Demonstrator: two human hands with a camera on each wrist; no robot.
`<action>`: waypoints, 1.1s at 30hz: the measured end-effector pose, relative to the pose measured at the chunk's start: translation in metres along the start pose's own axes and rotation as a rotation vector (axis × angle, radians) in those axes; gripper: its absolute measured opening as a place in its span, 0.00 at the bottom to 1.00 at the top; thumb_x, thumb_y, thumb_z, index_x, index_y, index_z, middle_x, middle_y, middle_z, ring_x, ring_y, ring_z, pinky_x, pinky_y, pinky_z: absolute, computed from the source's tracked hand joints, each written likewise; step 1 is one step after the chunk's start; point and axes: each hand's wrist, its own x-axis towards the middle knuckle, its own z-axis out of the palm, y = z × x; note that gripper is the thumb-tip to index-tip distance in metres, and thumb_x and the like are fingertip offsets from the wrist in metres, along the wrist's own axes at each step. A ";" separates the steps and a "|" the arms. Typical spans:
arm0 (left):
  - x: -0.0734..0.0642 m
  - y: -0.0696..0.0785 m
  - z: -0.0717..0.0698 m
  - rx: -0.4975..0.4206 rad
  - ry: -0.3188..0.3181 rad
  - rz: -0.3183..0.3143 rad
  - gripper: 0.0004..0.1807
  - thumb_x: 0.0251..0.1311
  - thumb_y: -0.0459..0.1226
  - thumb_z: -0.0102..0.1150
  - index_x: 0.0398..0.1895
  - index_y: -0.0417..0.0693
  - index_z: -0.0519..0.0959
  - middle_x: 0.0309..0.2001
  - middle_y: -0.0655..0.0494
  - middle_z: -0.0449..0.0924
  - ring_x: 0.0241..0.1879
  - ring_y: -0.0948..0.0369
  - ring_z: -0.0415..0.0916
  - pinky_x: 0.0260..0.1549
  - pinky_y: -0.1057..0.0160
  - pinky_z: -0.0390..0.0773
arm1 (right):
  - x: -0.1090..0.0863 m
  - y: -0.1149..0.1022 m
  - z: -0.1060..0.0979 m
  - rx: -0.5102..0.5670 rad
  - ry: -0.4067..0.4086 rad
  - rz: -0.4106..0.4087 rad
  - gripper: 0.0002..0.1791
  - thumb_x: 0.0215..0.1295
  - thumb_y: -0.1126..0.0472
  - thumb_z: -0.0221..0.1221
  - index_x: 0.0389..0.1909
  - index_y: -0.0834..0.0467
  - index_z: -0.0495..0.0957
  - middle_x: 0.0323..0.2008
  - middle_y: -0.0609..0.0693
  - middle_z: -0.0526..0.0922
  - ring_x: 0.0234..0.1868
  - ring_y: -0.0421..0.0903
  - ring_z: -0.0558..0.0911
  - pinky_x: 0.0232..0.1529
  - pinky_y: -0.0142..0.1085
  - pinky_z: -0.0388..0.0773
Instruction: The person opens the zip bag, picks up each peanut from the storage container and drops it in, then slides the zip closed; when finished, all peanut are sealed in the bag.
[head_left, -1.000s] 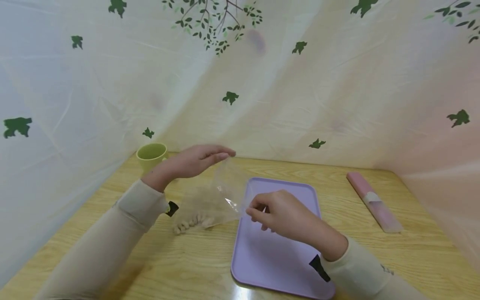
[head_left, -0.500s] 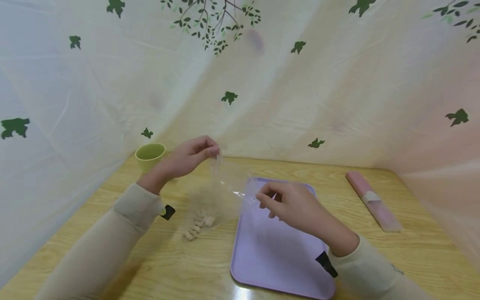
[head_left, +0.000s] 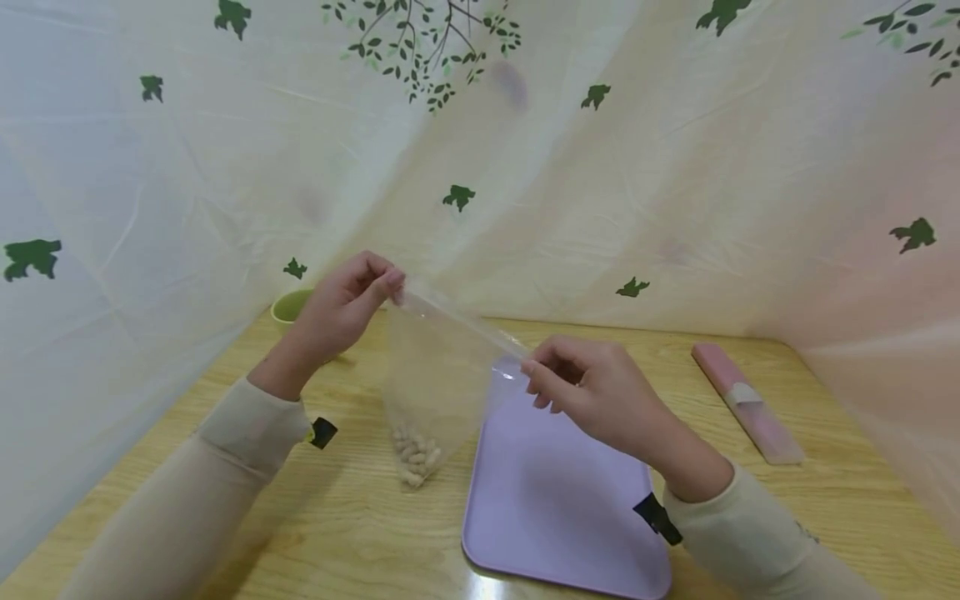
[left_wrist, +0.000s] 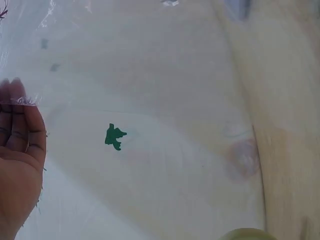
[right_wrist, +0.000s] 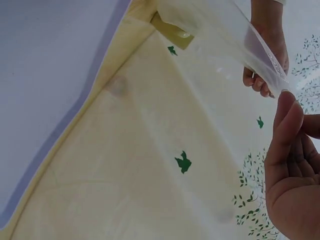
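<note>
Between my hands hangs a clear plastic bag (head_left: 442, 375), its top edge stretched and sloping down to the right. Small beige pieces that look like peanuts (head_left: 416, 457) are gathered in its bottom corner. My left hand (head_left: 347, 302) pinches the upper left corner, thumb against curled fingers. At the upper right corner my right hand (head_left: 600, 387) pinches the edge between thumb and forefinger; the right wrist view shows its thumb (right_wrist: 287, 122) at the bag's tip. In the left wrist view, the film passes across the left hand's fingers (left_wrist: 19, 120).
A lilac tray (head_left: 562, 517) lies on the wooden table (head_left: 360, 533), under and beside the right hand. Behind the left wrist stands a green cup (head_left: 288, 308), partly hidden. A pink, narrow case (head_left: 746, 404) lies at the right. Patterned curtain surrounds the table.
My left hand has moved left and up and closed on the bag's corner. The right hand has shifted right and slightly up. The bag now hangs straighter, its contents bunched in the lower corner.
</note>
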 end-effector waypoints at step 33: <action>-0.015 0.007 0.017 -0.089 -0.162 0.184 0.05 0.73 0.29 0.64 0.48 0.41 0.85 0.43 0.53 0.87 0.44 0.64 0.86 0.47 0.69 0.87 | 0.016 -0.003 0.025 -0.043 0.076 0.024 0.08 0.76 0.51 0.66 0.39 0.48 0.91 0.33 0.42 0.92 0.28 0.38 0.83 0.28 0.31 0.76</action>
